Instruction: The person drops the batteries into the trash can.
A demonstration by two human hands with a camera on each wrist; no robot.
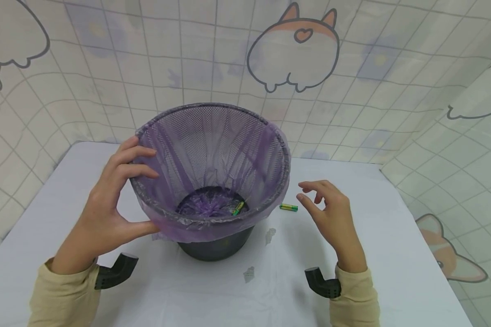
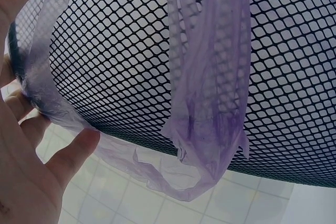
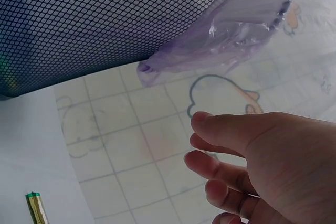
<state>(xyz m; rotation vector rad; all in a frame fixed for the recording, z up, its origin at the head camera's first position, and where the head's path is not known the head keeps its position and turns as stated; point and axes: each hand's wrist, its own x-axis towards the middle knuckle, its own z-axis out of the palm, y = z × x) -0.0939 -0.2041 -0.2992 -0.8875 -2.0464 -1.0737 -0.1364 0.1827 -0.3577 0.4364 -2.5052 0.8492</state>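
A black mesh wastebasket (image 1: 212,247) lined with a purple plastic bag (image 1: 212,150) stands on the white table (image 1: 393,254). My left hand (image 1: 114,200) grips the basket's left rim, thumb on the near edge and fingers over the bag's fold; the left wrist view shows the mesh wall (image 2: 157,56) and the hanging bag edge (image 2: 210,129). My right hand (image 1: 331,213) hovers to the right of the basket with relaxed fingers, holding nothing. A green battery (image 1: 288,207) lies on the table just left of it, also in the right wrist view as the battery (image 3: 38,208). Another battery (image 1: 238,208) lies inside the basket.
A tiled curtain with cartoon dogs (image 1: 294,50) hangs behind and beside the table. Two small scraps (image 1: 248,274) lie on the cloth in front of the basket. Black wrist mounts (image 1: 116,271) sit near the front edge.
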